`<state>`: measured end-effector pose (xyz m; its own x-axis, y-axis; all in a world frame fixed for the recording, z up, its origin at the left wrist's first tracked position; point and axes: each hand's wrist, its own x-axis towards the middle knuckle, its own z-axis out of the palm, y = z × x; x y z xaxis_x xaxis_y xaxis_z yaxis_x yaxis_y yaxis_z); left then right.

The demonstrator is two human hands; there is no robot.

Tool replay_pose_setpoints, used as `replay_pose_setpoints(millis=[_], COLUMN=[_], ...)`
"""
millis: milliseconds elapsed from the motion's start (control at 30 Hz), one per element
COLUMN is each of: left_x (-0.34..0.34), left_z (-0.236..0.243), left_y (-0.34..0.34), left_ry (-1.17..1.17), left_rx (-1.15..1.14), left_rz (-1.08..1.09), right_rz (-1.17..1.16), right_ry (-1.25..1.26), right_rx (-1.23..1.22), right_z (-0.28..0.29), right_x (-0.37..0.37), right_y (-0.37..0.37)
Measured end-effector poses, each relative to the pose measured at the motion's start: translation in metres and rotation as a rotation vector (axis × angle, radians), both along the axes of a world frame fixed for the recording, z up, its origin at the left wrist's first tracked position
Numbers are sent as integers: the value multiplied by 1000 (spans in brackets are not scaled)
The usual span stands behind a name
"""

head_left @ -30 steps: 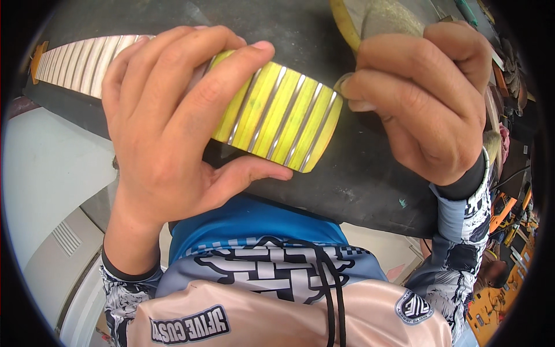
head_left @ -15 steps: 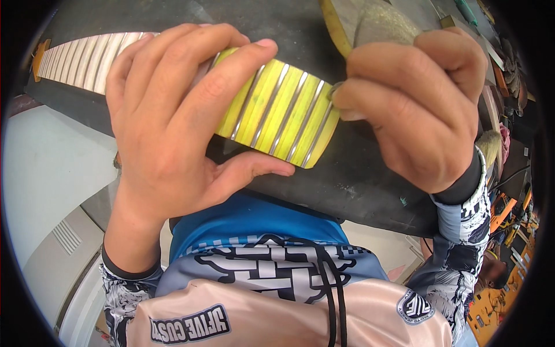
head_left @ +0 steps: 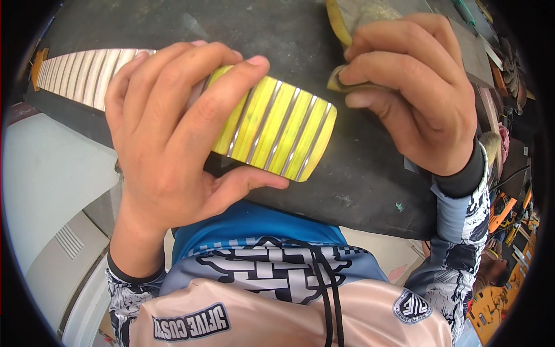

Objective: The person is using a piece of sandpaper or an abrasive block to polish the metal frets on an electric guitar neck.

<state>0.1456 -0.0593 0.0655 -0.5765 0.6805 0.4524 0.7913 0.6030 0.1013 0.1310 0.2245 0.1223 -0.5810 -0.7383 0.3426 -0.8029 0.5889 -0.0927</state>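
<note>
My left hand wraps around a guitar neck, its fingers across the fretboard and its thumb along the near edge. The right end of the fretboard is bright yellow between shiny metal frets; the part left of my hand is pale. A stretch of it is hidden under my palm. My right hand, off the neck's rounded end, pinches a small folded brownish piece, which looks like sandpaper. Beyond that hand lies a worn, curved sheet with a yellowish edge, partly covered by my fingers.
Under the neck is a dark work mat. A brown block stands at the neck's far left end. A brush and assorted tools lie along the right side, with an orange tool board lower down. A white curved panel is at left.
My right hand has lifted away from the neck's end, moving up and slightly right with the folded piece. The neck's yellow end and my left hand have shifted slightly down and left.
</note>
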Motion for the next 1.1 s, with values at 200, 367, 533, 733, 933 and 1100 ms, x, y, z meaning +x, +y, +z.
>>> replay_pose_setpoints(millis=[200,367,533,733,933,1100], left_x=[0,0,1,0,2,9], left_z=[6,7,7,5,7,4], left_y=[3,10,16,15,13,14], left_ry=[-18,-44,-24,-26,-23,-58], left_rx=[-23,-17,-9,-3,-23,-3], left_rz=[7,6,-5,1,8,19], right_rz=[58,5,38,113,165,3], right_ry=[-157,-332,-274,316,212,57], right_rx=[22,-50,-81,287,49,192], right_z=[5,6,-11,-2,-32,9], right_x=[-8,-8,-13,-17,-31,0], right_y=[12,16,29,28,47,26])
